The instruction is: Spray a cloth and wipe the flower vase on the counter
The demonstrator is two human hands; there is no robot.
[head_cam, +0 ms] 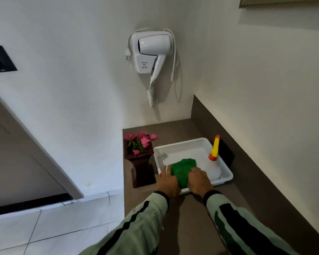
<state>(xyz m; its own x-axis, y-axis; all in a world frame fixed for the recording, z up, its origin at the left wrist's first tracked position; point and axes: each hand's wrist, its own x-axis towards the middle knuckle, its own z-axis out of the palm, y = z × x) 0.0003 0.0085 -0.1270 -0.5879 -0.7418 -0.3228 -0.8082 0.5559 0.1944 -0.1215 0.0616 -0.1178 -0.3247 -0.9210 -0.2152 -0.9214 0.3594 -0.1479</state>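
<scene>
A folded green cloth (183, 169) lies in a white plastic tray (226, 174) on the brown counter (191, 218). My left hand (168, 182) presses against the cloth's left side and my right hand (199, 181) against its right side, both gripping it from the near edge. A white spray bottle (214, 170) with a yellow and orange nozzle lies in the tray to the right of the cloth. The dark wooden flower vase (142, 168) with pink flowers (140, 140) stands upright just left of the tray.
A white hair dryer (151, 52) hangs on the wall above the counter, its coiled cord dangling. The counter ends at its left edge beside the vase, over a tiled floor (44, 227). A low backsplash (247, 162) runs along the right.
</scene>
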